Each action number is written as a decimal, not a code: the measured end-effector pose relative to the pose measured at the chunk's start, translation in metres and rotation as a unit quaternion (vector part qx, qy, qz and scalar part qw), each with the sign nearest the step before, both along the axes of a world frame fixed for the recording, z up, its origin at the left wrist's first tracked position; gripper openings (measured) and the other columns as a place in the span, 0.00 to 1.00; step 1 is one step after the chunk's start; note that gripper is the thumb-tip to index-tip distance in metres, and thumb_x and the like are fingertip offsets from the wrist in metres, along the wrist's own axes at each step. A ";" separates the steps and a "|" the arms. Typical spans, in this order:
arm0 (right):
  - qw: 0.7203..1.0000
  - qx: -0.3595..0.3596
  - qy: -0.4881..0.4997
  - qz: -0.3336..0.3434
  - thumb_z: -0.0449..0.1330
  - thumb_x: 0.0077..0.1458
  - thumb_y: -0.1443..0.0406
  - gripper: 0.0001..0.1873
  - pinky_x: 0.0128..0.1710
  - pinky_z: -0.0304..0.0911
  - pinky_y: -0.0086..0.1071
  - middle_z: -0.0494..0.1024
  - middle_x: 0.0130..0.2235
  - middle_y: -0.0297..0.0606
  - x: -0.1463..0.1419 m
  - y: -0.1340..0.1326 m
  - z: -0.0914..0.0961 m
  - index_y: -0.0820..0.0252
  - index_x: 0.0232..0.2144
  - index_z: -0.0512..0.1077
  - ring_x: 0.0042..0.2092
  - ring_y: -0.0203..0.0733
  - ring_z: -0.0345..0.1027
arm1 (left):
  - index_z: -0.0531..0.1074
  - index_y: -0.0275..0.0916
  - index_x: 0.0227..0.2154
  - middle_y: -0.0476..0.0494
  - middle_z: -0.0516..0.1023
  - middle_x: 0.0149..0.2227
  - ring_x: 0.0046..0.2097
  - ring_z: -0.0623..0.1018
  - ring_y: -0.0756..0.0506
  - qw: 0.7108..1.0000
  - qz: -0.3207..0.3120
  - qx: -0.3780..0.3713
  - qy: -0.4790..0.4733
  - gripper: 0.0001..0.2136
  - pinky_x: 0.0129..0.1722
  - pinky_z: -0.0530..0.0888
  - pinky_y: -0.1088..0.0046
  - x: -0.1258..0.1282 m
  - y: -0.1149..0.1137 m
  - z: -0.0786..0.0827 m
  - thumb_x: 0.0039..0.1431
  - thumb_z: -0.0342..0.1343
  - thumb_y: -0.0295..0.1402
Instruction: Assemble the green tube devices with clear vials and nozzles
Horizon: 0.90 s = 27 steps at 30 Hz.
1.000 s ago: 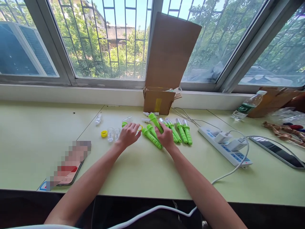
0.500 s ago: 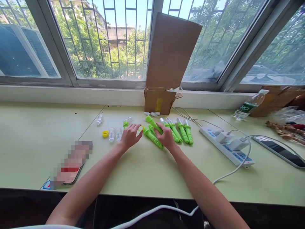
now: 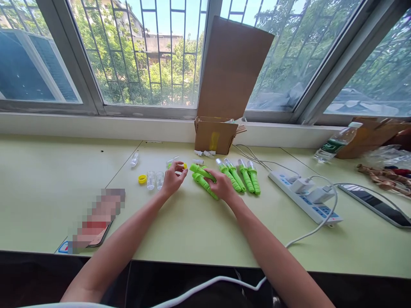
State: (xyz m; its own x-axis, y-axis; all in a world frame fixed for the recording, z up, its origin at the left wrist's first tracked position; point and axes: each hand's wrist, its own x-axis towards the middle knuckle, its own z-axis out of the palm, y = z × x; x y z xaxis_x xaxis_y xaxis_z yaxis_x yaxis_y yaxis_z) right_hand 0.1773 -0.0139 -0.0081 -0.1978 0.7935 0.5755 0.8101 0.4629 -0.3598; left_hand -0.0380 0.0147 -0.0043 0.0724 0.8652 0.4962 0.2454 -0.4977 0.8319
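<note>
Between the thumb and fingers of my left hand (image 3: 173, 179) is a yellow ring (image 3: 184, 166), partly hidden. My right hand (image 3: 221, 185) is closed round a green threaded handle (image 3: 202, 171), its threaded end pointing left toward the ring. Ring and handle are apart. Under the held handle lies another green handle (image 3: 205, 187). Left of my left hand stand two clear plastic cups (image 3: 150, 180) and a second yellow ring (image 3: 142, 179). Behind that hand lies a clear part (image 3: 171, 160). To the right rest several green handles with clear tips (image 3: 231, 174).
An open cardboard box (image 3: 213, 136) stands against the window sill, small white pieces (image 3: 205, 153) before it. To the right are a power strip (image 3: 305, 196) with cables, a phone (image 3: 375, 204) and a water bottle (image 3: 337, 142). Another phone (image 3: 99, 220) lies front left.
My left hand has closed further round the yellow ring and lifted it slightly. The handle in my right hand has swung lower and left, nearer the ring. A white piece behind it now shows.
</note>
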 end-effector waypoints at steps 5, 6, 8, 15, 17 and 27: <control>1.000 0.003 -0.007 0.001 0.57 0.55 0.63 0.19 0.47 0.67 0.40 0.77 0.49 0.38 -0.001 0.000 -0.001 0.54 0.50 0.71 0.46 0.49 0.73 | 0.67 0.38 0.42 0.43 0.78 0.35 0.36 0.78 0.48 1.000 -0.011 -0.007 0.003 0.13 0.30 0.74 0.75 -0.001 -0.001 0.001 0.56 0.56 0.37; 1.000 0.003 -0.008 0.000 0.57 0.55 0.63 0.19 0.46 0.67 0.40 0.77 0.49 0.38 -0.001 0.000 -0.001 0.54 0.50 0.71 0.46 0.49 0.73 | 0.67 0.38 0.42 0.43 0.78 0.35 0.36 0.78 0.48 1.000 -0.010 -0.007 0.004 0.13 0.29 0.74 0.75 -0.001 -0.001 0.001 0.56 0.56 0.37; 1.000 0.004 -0.007 0.000 0.56 0.55 0.63 0.19 0.46 0.68 0.40 0.77 0.49 0.38 -0.001 0.000 -0.002 0.54 0.50 0.71 0.46 0.49 0.73 | 0.67 0.38 0.42 0.43 0.78 0.34 0.36 0.78 0.48 1.000 -0.008 -0.009 0.006 0.13 0.29 0.73 0.75 -0.001 -0.002 0.002 0.56 0.56 0.37; 1.000 0.013 0.002 -0.007 0.57 0.55 0.63 0.19 0.46 0.68 0.40 0.77 0.48 0.38 0.000 0.001 -0.003 0.53 0.50 0.71 0.46 0.49 0.73 | 0.68 0.39 0.42 0.43 0.78 0.34 0.36 0.78 0.48 1.000 -0.008 -0.017 0.014 0.13 0.29 0.73 0.75 -0.002 0.000 -0.001 0.55 0.56 0.38; 1.000 0.012 0.001 -0.005 0.57 0.55 0.62 0.19 0.46 0.68 0.39 0.77 0.48 0.38 0.000 0.001 -0.003 0.53 0.50 0.71 0.46 0.49 0.73 | 0.68 0.39 0.42 0.43 0.78 0.34 0.36 0.78 0.48 1.000 -0.009 -0.019 0.014 0.14 0.29 0.73 0.75 -0.003 0.001 -0.002 0.55 0.56 0.38; 1.000 0.007 -0.006 -0.009 0.57 0.55 0.62 0.19 0.45 0.68 0.38 0.77 0.48 0.39 -0.002 -0.002 0.001 0.53 0.51 0.71 0.45 0.48 0.73 | 0.68 0.37 0.44 0.42 0.78 0.35 0.37 0.78 0.47 0.998 -0.046 -0.041 -0.005 0.17 0.32 0.75 0.72 -0.001 0.004 -0.007 0.55 0.56 0.41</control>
State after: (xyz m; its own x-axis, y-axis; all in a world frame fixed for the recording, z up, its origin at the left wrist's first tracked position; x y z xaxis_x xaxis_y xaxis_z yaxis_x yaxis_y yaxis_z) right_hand 0.1756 -0.0154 -0.0072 -0.1900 0.7895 0.5836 0.8230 0.4522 -0.3438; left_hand -0.0393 0.0191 -0.0110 0.1494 0.8923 0.4260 0.1928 -0.4488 0.8726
